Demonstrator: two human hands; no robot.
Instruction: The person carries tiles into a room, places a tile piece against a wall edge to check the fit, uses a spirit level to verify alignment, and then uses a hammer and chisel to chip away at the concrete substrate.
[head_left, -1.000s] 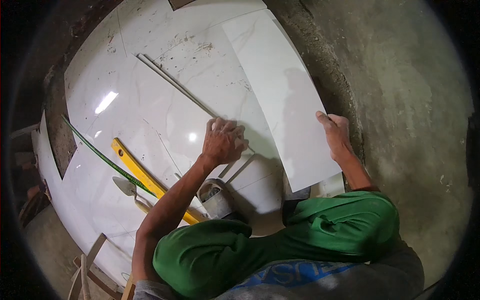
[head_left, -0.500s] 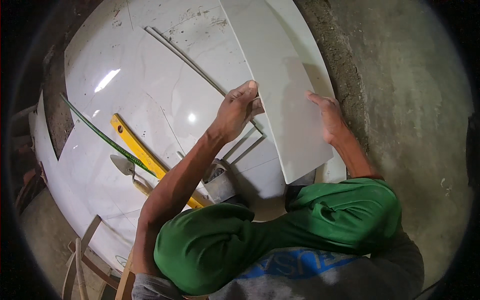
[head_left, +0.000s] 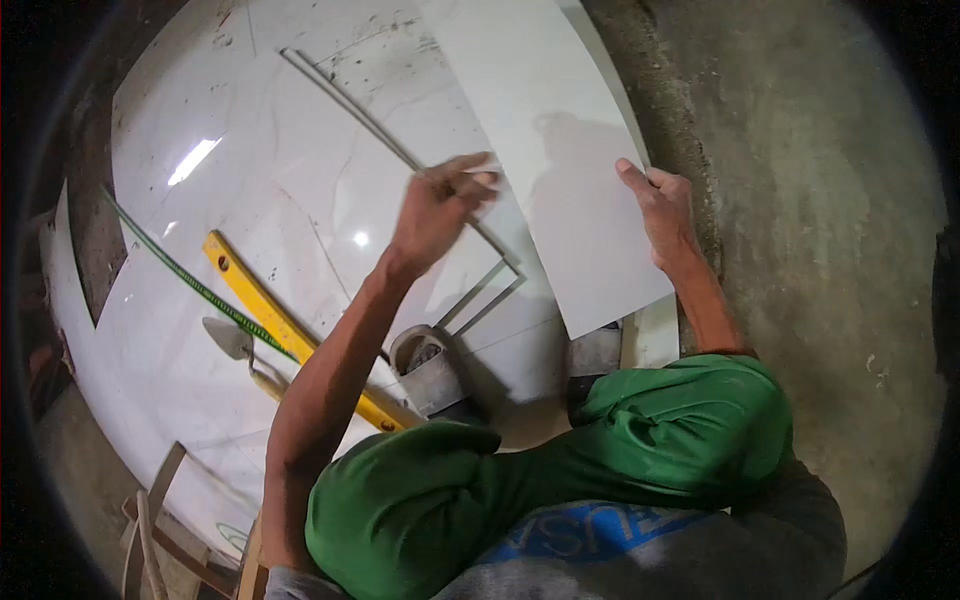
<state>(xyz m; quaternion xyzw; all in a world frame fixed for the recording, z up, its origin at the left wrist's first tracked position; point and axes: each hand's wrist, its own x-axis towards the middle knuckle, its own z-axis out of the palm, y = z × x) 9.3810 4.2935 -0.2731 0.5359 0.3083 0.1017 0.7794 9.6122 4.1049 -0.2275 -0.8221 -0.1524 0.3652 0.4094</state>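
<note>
A long white tile strip (head_left: 592, 235) extends from near my feet toward the far edge. My right hand (head_left: 668, 205) grips its right edge, thumb on the top face and fingers tucked beneath. Left of the strip, my left hand (head_left: 440, 205) is lifted off it, its loosely bent fingers blurred but apart, with nothing visible in them. Under the strip's right side another pale tile piece (head_left: 652, 340) shows. Thin metal-looking strips (head_left: 350, 105) lie on the tiled floor beyond and beneath my left hand.
A yellow spirit level (head_left: 265, 295), a green hose-like length (head_left: 185, 280) and a pointed trowel (head_left: 232, 340) lie to the left on white floor tiles (head_left: 190, 370). My shoe (head_left: 430, 370) stands close by. Rough concrete (head_left: 820, 250) borders the right; wooden pieces (head_left: 150, 530) stand lower left.
My left hand has let go of the tile strip's left edge and moved left. The strip has come down flatter, with my right hand still at its right edge.
</note>
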